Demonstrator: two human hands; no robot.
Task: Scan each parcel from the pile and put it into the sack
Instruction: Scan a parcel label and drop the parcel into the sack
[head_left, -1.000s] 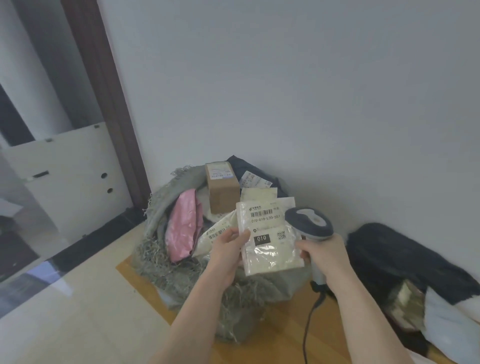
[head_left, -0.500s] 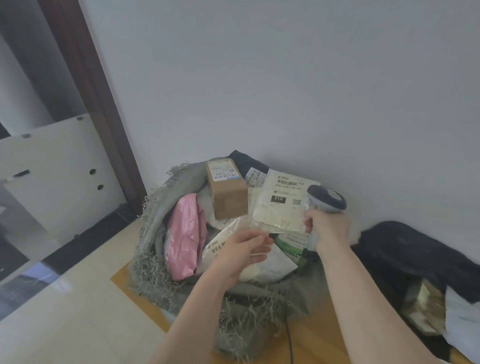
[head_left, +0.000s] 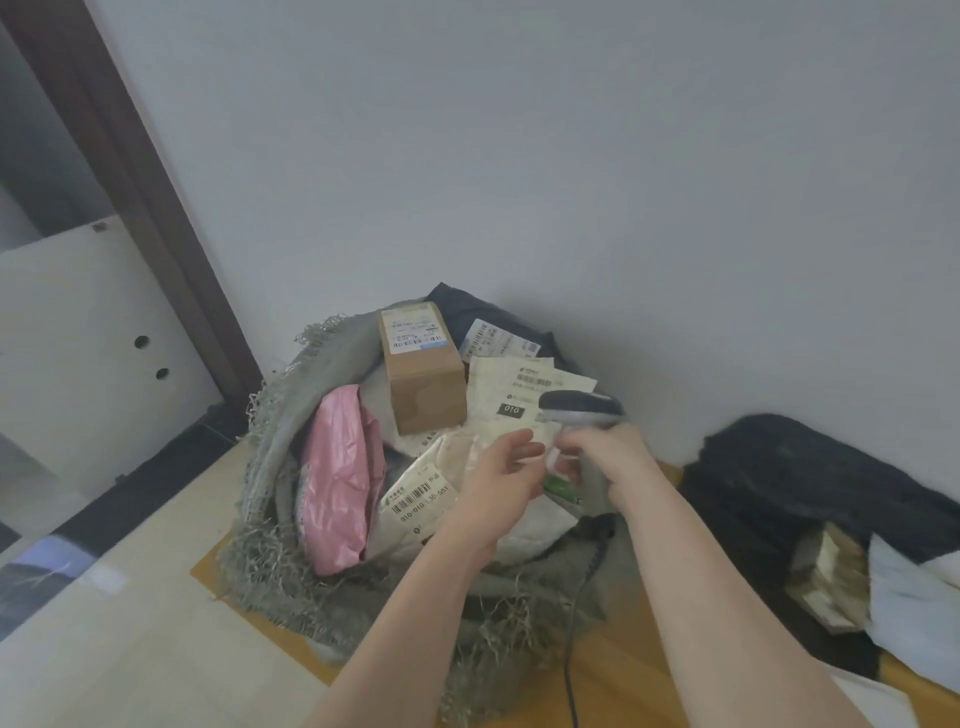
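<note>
A grey frayed sack stands open against the wall with several parcels in it. A white flat parcel with a black "010" label lies at the sack's back right, beside a brown box. My left hand hovers over the sack just in front of that parcel, fingers relaxed, holding nothing. My right hand grips the handle of a grey barcode scanner, whose head sits over the parcel's right edge. The scanner's cable hangs down in front of the sack.
The sack also holds a pink mailer, a white bag with a barcode label and a dark parcel. The pile on the right has a black bag, a tan packet and a white packet. A dark door frame stands left.
The white "010" parcel went from my left hand, in front of the scanner, forward into the sack. My left hand let go of it. My right hand followed with the scanner.
</note>
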